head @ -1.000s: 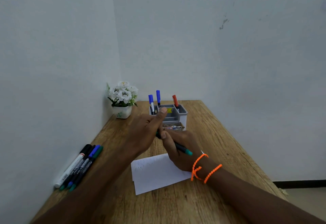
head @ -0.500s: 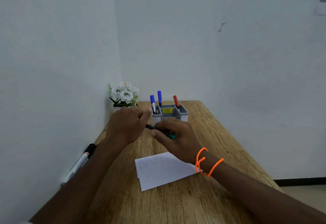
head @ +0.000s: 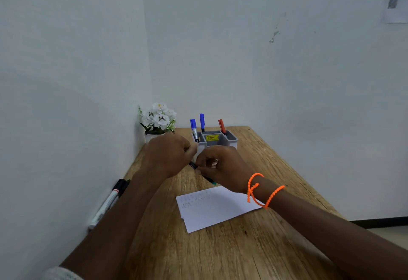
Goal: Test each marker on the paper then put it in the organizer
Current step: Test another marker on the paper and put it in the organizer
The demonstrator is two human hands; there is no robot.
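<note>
Left hand: the left hand [head: 169,155] is curled into a closed fist on the near end of a dark marker [head: 193,165]; how the cap sits is hidden by the fingers.
Right hand: the right hand [head: 223,168] has thumb and fingers pinched together on the same marker, whose green tip end [head: 213,183] pokes out beneath the palm.
Marker position: held just above the table, between the hands, in front of the organizer.
Organizer: the grey plastic organizer [head: 231,140] stands just beyond the fingers, holding two blue-capped markers [head: 202,120] and a red one [head: 221,125] upright.
Paper: a white sheet [head: 212,209] with faint scribbles lies flat, nearer than the fingers.
Open room: bare wood-grain table [head: 220,253] to the right of the right hand.
Left edge: more markers [head: 110,200] lie along the wall, well left of the fingers.
Wrist: orange beaded bracelet [head: 260,191].
</note>
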